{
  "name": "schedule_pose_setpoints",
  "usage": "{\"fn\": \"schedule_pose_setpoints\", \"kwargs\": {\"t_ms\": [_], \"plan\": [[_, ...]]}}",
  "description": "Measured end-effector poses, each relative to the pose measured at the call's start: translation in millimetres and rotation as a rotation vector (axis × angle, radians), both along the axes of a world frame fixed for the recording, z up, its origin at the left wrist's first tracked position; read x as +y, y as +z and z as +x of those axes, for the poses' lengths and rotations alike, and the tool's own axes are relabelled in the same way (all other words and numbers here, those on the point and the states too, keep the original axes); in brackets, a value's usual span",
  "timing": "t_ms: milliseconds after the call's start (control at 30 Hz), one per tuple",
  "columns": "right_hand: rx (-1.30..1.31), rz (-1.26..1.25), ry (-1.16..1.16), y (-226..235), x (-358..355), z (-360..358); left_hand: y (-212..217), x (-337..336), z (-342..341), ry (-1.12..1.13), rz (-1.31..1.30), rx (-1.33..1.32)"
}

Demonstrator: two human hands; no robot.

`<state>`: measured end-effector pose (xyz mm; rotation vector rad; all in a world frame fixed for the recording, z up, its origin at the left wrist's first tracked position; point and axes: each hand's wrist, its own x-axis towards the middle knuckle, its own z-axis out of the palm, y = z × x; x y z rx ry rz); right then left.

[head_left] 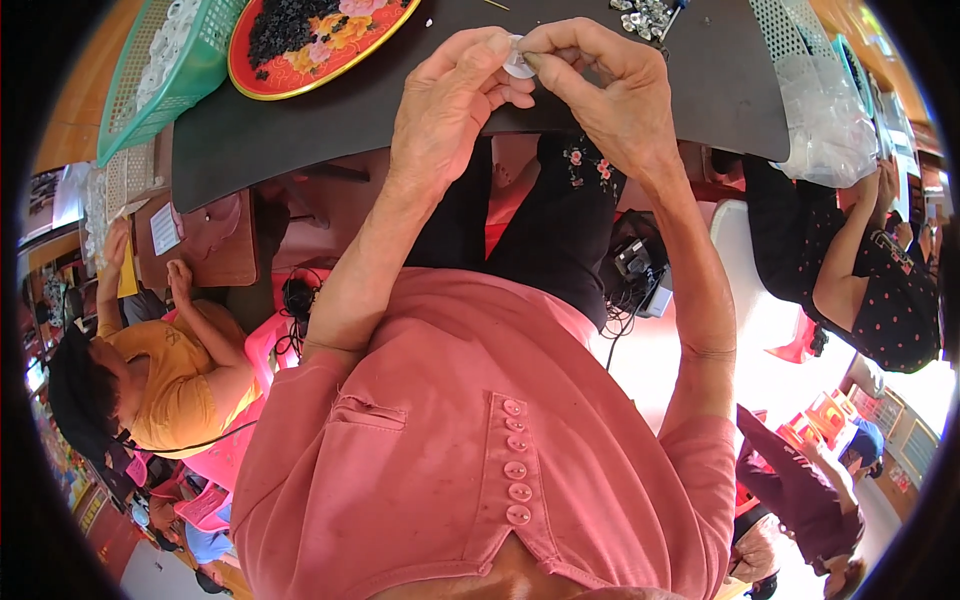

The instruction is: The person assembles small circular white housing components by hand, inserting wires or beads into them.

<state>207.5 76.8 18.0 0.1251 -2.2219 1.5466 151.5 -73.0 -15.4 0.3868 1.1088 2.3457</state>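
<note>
Over the near edge of the dark table [300, 140], both hands meet at a small whitish, round, disc-like part [517, 66]. My left hand [450, 105] pinches it at its left side, thumb on top, with the other fingers curled beneath. From the right, the thumb and forefinger of my right hand [615, 95] close together at the disc's edge. Whether a smaller piece sits between those fingertips is too small to tell. To the left of my hands is a red floral tray [290, 82] bearing a heap of small black parts [278, 35].
A green basket [165, 118] of white parts stands at the left. Small shiny pieces [645, 18] lie at the far right of the table, near a clear plastic bag [825, 120]. Co-workers sit at the left [185, 375] and right [850, 265]. Cables [625, 300] hang below.
</note>
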Motion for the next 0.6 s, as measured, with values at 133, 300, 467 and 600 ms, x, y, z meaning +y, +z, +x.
{"fn": "schedule_pose_setpoints", "kwargs": {"t_ms": [133,300,467,600], "plan": [[0.018,0.039,-0.007,-5.8,-2.6,-0.5,1.3,1.0,0.0,-0.004,0.009,-0.016],[0.048,-0.121,0.022,-6.4,-6.2,-0.7,-1.7,-3.4,-3.3,-0.038,0.047,-0.031],[-0.075,-0.353,0.157,-9.3,-2.5,-4.5,-4.1,-7.2,-8.5,-0.147,0.101,-0.033],[0.014,-0.262,0.019,-13.2,-7.8,-1.2,-1.8,-4.7,-6.8,-0.132,0.076,-0.042]]}}
